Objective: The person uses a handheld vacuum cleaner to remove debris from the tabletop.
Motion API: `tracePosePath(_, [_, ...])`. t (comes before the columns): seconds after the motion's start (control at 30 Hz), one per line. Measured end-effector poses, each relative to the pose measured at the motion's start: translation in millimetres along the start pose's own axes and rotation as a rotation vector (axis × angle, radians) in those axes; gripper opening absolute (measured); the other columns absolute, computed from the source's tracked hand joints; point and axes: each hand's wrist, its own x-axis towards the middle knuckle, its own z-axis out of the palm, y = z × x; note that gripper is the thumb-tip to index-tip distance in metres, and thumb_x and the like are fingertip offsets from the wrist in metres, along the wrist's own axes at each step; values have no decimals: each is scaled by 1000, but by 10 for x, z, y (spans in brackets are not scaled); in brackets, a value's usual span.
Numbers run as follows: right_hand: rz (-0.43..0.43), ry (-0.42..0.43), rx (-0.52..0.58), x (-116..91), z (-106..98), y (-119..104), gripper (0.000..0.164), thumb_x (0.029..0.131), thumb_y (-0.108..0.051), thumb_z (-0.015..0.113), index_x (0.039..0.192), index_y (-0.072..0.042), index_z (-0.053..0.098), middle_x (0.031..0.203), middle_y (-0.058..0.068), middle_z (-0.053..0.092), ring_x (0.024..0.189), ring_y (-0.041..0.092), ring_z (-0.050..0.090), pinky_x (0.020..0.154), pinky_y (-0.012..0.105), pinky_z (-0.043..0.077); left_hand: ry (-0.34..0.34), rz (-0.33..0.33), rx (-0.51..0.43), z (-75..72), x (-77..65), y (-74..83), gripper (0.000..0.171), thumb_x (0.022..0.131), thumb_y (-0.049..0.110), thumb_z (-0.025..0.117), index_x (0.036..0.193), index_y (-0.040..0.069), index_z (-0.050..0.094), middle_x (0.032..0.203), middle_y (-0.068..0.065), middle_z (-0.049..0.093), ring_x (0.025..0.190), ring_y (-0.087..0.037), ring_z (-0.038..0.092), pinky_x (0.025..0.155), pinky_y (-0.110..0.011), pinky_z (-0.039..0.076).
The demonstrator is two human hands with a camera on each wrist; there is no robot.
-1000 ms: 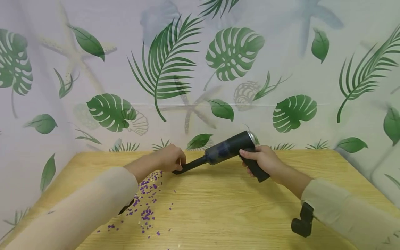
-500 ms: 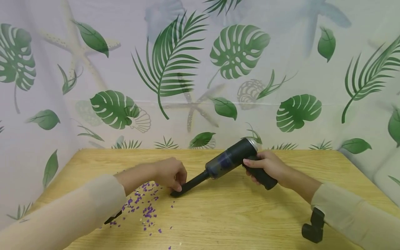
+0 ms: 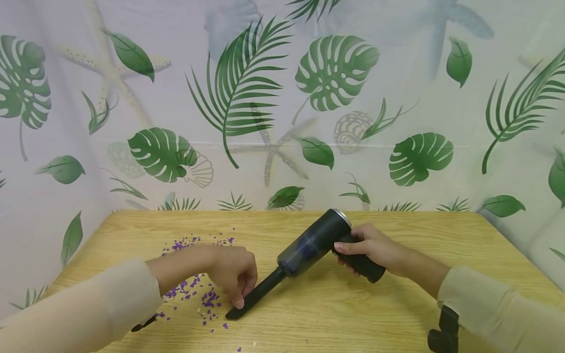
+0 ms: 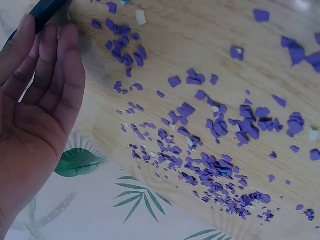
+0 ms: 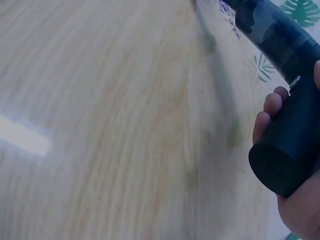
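Note:
A black handheld vacuum cleaner [image 3: 315, 240] slants across the middle of the table in the head view, its flat nozzle end low at the tabletop. My right hand [image 3: 375, 249] grips its handle, fingers wrapped round it, as the right wrist view also shows with the handle [image 5: 287, 145]. Near the nozzle tip, my left hand [image 3: 231, 272] pinches the black tube between thumb and fingers. Purple paper scraps [image 3: 212, 297] lie scattered beside and under the left forearm. In the left wrist view the scraps [image 4: 215, 172] spread widely, with a few pale bits among them. Dark matter shows inside the see-through dust cup.
The wooden table [image 3: 410, 314] reaches back to a white cloth [image 3: 379, 29] printed with green leaves, which also hangs at both sides. A black wrist mount [image 3: 443, 331] hangs under the right sleeve. Light glares off the tabletop in the right wrist view.
Both hands have brought the vacuum cleaner's nozzle toward the front of the table and slightly left. The body has come down and tilts more steeply. More scraps show behind the left forearm.

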Motion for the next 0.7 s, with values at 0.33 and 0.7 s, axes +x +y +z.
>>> tracePosePath(0.33, [-43,-74,1,-41,20,14,28,99,-16,61,102,11,58,85,11,69,66,17,65,61,32,56,-113,-50,-182,96,-79,94,20,81,9,82,71,13,65,62,0,71,54,-11,68,57,-22,56])
tracePosePath(0.7, [-108,-183,-24,-237,-302,-18,25,100,-8,55,101,18,57,82,8,70,64,15,64,59,33,56,-70,81,-187,298,41,450,22,88,13,76,70,10,63,59,3,67,49,-2,61,57,-17,53])
